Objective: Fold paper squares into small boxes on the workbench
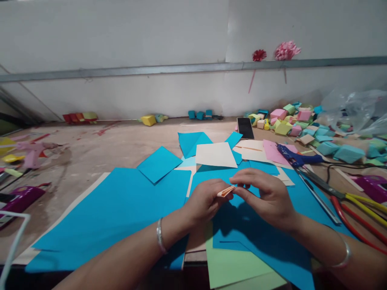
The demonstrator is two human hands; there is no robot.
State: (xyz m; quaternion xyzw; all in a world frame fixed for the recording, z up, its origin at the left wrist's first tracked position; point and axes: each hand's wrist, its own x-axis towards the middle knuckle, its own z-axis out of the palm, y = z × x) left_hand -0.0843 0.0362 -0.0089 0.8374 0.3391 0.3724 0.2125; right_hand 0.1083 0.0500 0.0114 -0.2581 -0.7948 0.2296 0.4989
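A small folded piece of orange paper [226,191], with pleats showing at its near end, is pinched in my left hand [206,201]. My right hand [269,199] closes its thumb and fingertips on the far end of the same paper. Both hands are above large blue paper sheets [151,209]. Just beyond them lie a cream paper square [216,154] and a loose blue square [160,164]. Pale green paper [236,268] sticks out under the blue at the table's front edge.
At right lie a blue glue gun [294,157], a craft knife [319,199] and scissors [344,197]. A phone [245,128] and a heap of paper cubes [302,125] are behind. A pink glue gun [32,152] sits left.
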